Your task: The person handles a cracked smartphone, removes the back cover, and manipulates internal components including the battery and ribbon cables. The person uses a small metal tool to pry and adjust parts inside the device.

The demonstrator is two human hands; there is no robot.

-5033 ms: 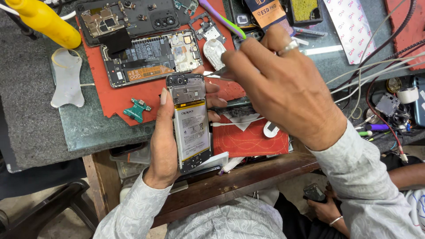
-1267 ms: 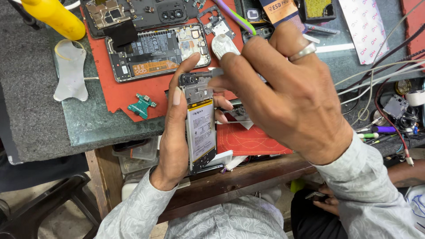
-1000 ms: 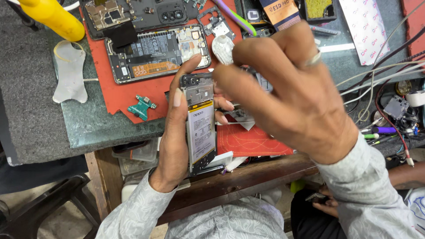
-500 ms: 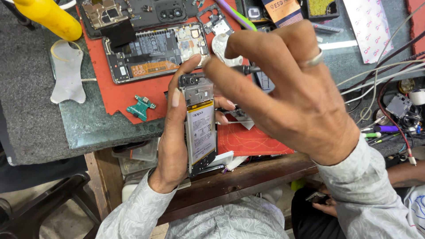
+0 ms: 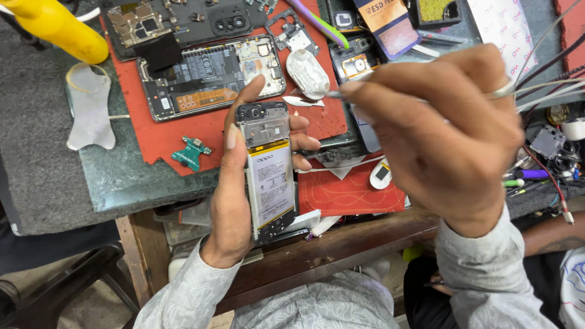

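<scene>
Left hand (image 5: 234, 201) wrapped around opened phone (image 5: 268, 170), back up, above desk (image 5: 122, 176) edge. Right hand (image 5: 439, 128), at 3 o'clock, now lifted away from phone, pinching thin metal tool (image 5: 341, 93); earlier tip at phone's top. Probably one small step finished.
</scene>
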